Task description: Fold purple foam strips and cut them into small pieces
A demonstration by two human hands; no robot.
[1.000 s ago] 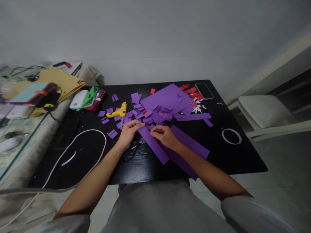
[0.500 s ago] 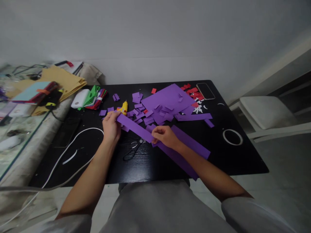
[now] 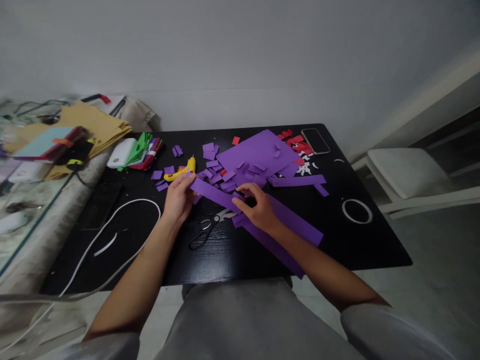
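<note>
My left hand (image 3: pixel 177 199) pinches the left end of a purple paper strip (image 3: pixel 213 194), which slants down to the right above the table. At the strip's other end is my right hand (image 3: pixel 257 206), its thumb on the paper and its fingers curled around the edge. Scissors (image 3: pixel 207 231) with black handles lie below the strip, their blades spread. Behind my left hand rests a yellow glue gun (image 3: pixel 181 171). Long purple pieces (image 3: pixel 296 220) lie under my right forearm. Many small purple rectangles (image 3: pixel 228 186) are scattered beyond the strip.
A large purple sheet (image 3: pixel 243 152) lies at the back, beside red and white scraps (image 3: pixel 300 146) and a phone (image 3: pixel 315 141). A white ring (image 3: pixel 357 211) sits at the right. To the left are a white cable (image 3: pixel 123 204), bundled coloured paper (image 3: pixel 144 155) and a cluttered glass table (image 3: pixel 33 215).
My left hand has shifted slightly right and down with its end of the strip, uncovering more of the glue gun. My right hand's fingers have spread a little around the other end.
</note>
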